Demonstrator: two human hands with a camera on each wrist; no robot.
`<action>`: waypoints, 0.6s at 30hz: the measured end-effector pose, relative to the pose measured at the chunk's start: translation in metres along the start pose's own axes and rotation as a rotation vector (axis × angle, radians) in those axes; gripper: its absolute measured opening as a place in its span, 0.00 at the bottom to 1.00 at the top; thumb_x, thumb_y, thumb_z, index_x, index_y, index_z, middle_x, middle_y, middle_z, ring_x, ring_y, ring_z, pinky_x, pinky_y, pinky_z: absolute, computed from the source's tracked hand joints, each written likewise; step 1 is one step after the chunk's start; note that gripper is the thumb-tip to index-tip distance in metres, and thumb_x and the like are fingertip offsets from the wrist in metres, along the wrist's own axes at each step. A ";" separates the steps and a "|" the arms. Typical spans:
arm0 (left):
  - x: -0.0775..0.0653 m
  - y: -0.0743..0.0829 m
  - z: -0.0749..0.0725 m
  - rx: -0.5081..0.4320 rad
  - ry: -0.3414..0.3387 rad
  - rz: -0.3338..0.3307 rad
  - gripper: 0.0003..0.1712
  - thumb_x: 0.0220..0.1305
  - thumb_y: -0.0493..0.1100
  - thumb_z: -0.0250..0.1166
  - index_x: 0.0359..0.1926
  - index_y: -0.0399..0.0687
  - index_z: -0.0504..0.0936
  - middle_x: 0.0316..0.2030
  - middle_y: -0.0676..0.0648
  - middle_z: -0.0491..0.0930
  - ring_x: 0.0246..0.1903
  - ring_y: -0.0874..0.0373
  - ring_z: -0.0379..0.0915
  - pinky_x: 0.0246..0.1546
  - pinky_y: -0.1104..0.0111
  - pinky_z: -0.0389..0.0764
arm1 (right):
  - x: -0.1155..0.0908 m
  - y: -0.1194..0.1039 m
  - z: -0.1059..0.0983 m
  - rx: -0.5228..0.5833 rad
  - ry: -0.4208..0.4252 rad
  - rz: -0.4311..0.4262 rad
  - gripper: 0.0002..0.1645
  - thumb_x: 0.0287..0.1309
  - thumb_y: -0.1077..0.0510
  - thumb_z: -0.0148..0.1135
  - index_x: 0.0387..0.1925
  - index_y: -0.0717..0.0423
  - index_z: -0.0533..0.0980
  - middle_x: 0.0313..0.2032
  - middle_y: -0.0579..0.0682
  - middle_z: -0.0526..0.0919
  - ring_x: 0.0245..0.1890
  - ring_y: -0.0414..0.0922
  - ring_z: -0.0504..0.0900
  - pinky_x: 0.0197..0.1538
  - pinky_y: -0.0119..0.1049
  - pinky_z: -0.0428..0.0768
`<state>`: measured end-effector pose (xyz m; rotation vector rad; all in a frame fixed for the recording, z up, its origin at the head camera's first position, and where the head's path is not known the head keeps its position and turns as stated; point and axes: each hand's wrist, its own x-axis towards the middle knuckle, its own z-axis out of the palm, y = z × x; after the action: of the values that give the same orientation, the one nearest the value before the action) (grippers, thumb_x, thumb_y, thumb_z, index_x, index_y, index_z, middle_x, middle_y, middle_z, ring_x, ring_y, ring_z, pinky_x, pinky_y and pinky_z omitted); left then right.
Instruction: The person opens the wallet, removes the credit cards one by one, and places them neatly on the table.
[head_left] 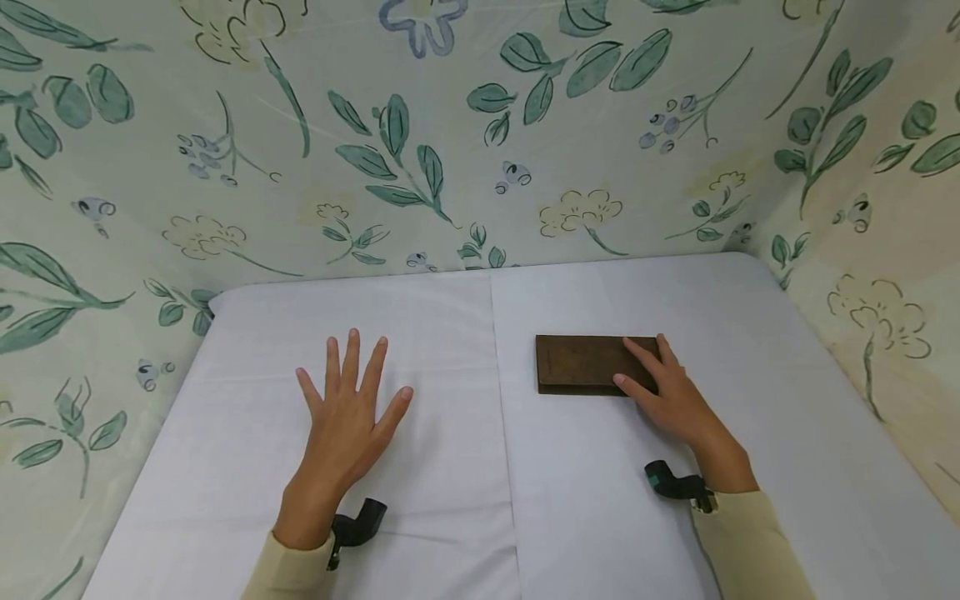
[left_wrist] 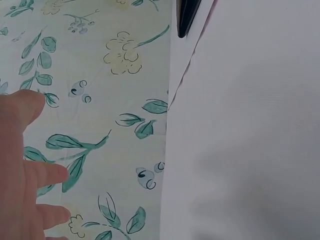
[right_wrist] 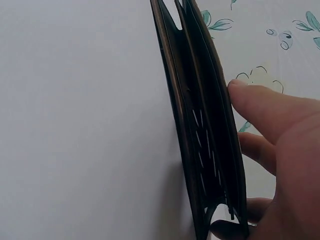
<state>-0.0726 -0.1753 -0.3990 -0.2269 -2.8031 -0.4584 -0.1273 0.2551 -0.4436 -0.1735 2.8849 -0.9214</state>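
Note:
A dark brown long wallet [head_left: 577, 363] lies flat on the right half of the white-covered table. My right hand [head_left: 675, 400] is at its right end, with thumb and forefinger on the upper cover. In the right wrist view, the wallet [right_wrist: 180, 110] shows its long edge, the inner folds and card slots dark between the covers. The thumb [right_wrist: 255, 100] touches the upper cover, and a shaded fingertip [right_wrist: 225, 229] curls in at the end. Palm down and fingers spread, my left hand [head_left: 341, 429] holds nothing over the table's left half.
White cloth with a centre crease covers the table [head_left: 420, 333]. Behind it and at both sides hangs floral fabric [head_left: 450, 150]. A black wrist camera [head_left: 360, 523] is on the left wrist and another black camera [head_left: 672, 483] on the right.

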 end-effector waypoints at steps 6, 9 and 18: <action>0.002 -0.005 0.008 -0.040 -0.034 -0.028 0.42 0.67 0.65 0.51 0.74 0.49 0.56 0.74 0.36 0.45 0.73 0.37 0.30 0.60 0.29 0.29 | 0.000 0.000 0.001 -0.007 0.017 -0.003 0.42 0.65 0.36 0.53 0.73 0.50 0.58 0.73 0.70 0.34 0.67 0.77 0.44 0.57 0.77 0.52; 0.002 -0.007 0.013 -0.070 -0.048 -0.048 0.41 0.68 0.64 0.51 0.74 0.47 0.58 0.74 0.35 0.47 0.73 0.37 0.32 0.61 0.29 0.30 | 0.001 -0.002 0.002 -0.016 0.021 -0.006 0.42 0.65 0.36 0.54 0.73 0.50 0.59 0.73 0.70 0.35 0.67 0.77 0.45 0.58 0.77 0.53; 0.003 -0.018 0.033 -0.298 -0.106 -0.087 0.38 0.71 0.61 0.48 0.73 0.47 0.57 0.73 0.36 0.51 0.73 0.38 0.39 0.64 0.33 0.34 | -0.001 -0.011 0.006 -0.030 -0.006 -0.018 0.42 0.63 0.35 0.55 0.72 0.48 0.60 0.73 0.68 0.36 0.68 0.75 0.45 0.59 0.76 0.54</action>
<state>-0.0873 -0.1809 -0.4333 -0.1970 -2.8454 -0.9107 -0.1249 0.2430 -0.4426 -0.2042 2.8980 -0.8790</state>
